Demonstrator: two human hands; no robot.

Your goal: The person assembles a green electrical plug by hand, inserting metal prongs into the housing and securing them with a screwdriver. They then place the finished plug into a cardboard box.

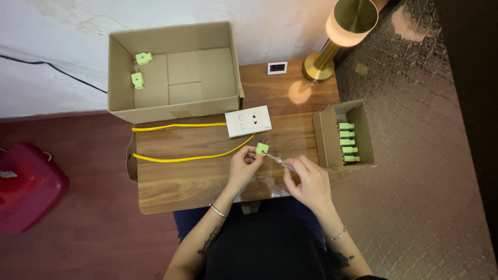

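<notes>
My left hand (243, 167) pinches a small light-green plug (262, 149) with metal prongs pointing up, fitted to the end of a yellow cable (176, 158). My right hand (307, 179) grips a thin screwdriver (277, 160) with a clear handle, its tip touching the plug's side. Just above the plug lies a white socket plate (248, 121) on the wooden table (181, 181); the yellow cable loops left and back to it.
A large open cardboard box (174, 106) with two green plugs (139, 70) stands at the back left. A small open box (326, 137) at right holds several green plugs (347, 142). A brass lamp (340, 31) and a small white device (277, 68) are behind. A red bag (26, 186) lies on the floor.
</notes>
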